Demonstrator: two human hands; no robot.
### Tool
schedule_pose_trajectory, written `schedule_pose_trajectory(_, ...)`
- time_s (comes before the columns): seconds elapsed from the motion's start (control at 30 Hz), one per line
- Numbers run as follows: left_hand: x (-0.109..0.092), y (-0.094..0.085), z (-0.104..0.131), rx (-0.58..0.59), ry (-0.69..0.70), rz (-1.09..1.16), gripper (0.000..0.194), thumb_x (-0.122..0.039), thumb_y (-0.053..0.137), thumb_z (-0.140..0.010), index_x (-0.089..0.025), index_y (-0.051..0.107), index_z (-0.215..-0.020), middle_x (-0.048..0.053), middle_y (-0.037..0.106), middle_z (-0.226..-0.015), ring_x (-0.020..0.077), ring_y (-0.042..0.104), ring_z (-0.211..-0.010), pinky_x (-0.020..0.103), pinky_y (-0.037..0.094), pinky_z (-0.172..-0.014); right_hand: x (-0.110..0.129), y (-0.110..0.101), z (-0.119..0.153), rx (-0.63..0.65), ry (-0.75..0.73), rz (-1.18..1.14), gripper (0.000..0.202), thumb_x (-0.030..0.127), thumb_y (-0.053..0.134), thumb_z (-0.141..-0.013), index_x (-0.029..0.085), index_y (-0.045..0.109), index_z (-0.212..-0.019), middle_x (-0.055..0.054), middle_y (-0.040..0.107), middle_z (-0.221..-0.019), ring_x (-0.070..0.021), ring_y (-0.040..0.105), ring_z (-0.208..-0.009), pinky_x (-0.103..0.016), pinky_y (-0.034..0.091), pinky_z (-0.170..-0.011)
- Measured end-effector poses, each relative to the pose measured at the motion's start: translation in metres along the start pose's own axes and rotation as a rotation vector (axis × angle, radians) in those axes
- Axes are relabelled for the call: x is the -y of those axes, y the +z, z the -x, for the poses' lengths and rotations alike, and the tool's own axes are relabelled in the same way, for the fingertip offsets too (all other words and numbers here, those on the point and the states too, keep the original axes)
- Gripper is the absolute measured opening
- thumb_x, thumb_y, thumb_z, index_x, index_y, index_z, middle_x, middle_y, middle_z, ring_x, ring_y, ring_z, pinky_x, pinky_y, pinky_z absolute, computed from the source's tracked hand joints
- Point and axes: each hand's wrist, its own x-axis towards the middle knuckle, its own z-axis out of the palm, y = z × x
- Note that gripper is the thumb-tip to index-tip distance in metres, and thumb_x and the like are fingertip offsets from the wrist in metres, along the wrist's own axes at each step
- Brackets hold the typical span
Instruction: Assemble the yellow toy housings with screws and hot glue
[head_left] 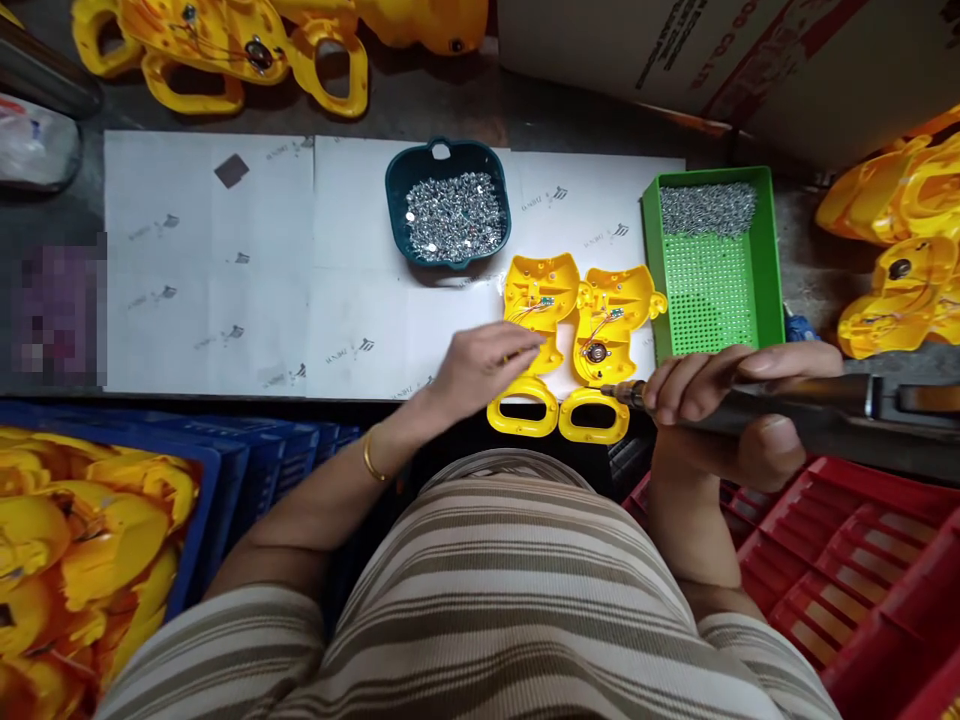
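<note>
Two yellow plastic shell halves lie side by side at the near edge of the table: a left shell (540,285) and a right shell (613,300), each with wires, a small green circuit board and a loop handle. Over the lower part of the left one is my left hand (480,368), its fingers drawn together; whatever is between the fingertips is hidden. Wrapped in my right hand (720,390) is a power screwdriver (832,397), held level. Its bit points left, close to the right shell's handle (595,416).
A dark teal basket (395,215) of small metal parts stands behind the shells. Right of them is a green tray (766,270) with screws. More yellow shells lie at the back and right. A blue crate (217,480) and a red crate (847,560) flank me.
</note>
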Motion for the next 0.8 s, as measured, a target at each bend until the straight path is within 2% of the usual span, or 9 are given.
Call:
schedule_pose_trajectory(0.07,-0.015,0.016,0.016,0.027,-0.038,0.091,0.015,-0.018,0.062,-0.089,-0.018,0.076,-0.095,0.004,0.077,-0.09,0.013,0.072,-0.08,0.024,0.059,-0.072,0.0,0.012,-0.001,-0.003,0.017,-0.03,0.02,0.033,0.065,-0.083,0.023,0.066,-0.1,0.006,0.05,-0.055,-0.0118,0.047,-0.037,-0.027,0.044,-0.035)
schedule_pose_trajectory(0.17,-0.021,0.027,0.027,0.063,-0.134,0.171,0.014,-0.018,0.064,-0.088,-0.018,0.076,-0.095,0.005,0.077,-0.09,0.0128,0.072,-0.078,0.022,0.058,-0.071,-0.005,0.024,-0.002,0.029,0.012,-0.072,0.02,0.034,0.065,-0.083,0.023,0.065,-0.1,0.007,0.047,-0.053,-0.0113,0.046,-0.036,-0.025,0.042,-0.034)
schedule_pose_trajectory(0.37,-0.02,0.025,0.029,0.123,-0.192,0.209,0.014,-0.017,0.066,-0.087,-0.018,0.077,-0.095,0.005,0.077,-0.086,0.0128,0.07,-0.073,0.021,0.054,-0.066,-0.016,0.029,-0.001,0.083,-0.018,-0.093,0.021,0.035,0.066,-0.085,0.025,0.065,-0.103,0.007,0.048,-0.052,-0.0113,0.044,-0.036,-0.025,0.042,-0.036)
schedule_pose_trajectory(0.53,-0.022,0.028,0.031,0.116,-0.195,0.217,0.014,-0.017,0.066,-0.086,-0.017,0.077,-0.094,0.005,0.077,-0.086,0.013,0.069,-0.072,0.022,0.053,-0.066,-0.018,0.029,0.0,0.052,-0.014,-0.087,0.021,0.034,0.065,-0.083,0.024,0.066,-0.101,0.007,0.048,-0.053,-0.0112,0.044,-0.036,-0.025,0.04,-0.033)
schedule_pose_trajectory(0.67,-0.023,0.032,0.032,0.092,-0.249,0.254,0.018,-0.021,0.07,-0.084,-0.015,0.077,-0.099,0.006,0.077,-0.082,0.0117,0.067,-0.063,0.021,0.052,-0.059,-0.017,0.028,0.0,0.023,-0.015,-0.08,0.02,0.034,0.066,-0.083,0.023,0.065,-0.1,0.007,0.048,-0.053,-0.0107,0.044,-0.036,-0.024,0.04,-0.032)
schedule_pose_trajectory(0.8,-0.024,0.034,0.032,0.115,-0.327,0.32,0.016,-0.024,0.07,-0.084,-0.017,0.078,-0.096,0.005,0.078,-0.087,0.0135,0.07,-0.068,0.022,0.055,-0.061,-0.017,0.026,0.001,0.01,0.016,-0.085,0.02,0.034,0.067,-0.082,0.024,0.065,-0.098,0.007,0.047,-0.053,-0.0106,0.044,-0.036,-0.024,0.042,-0.034)
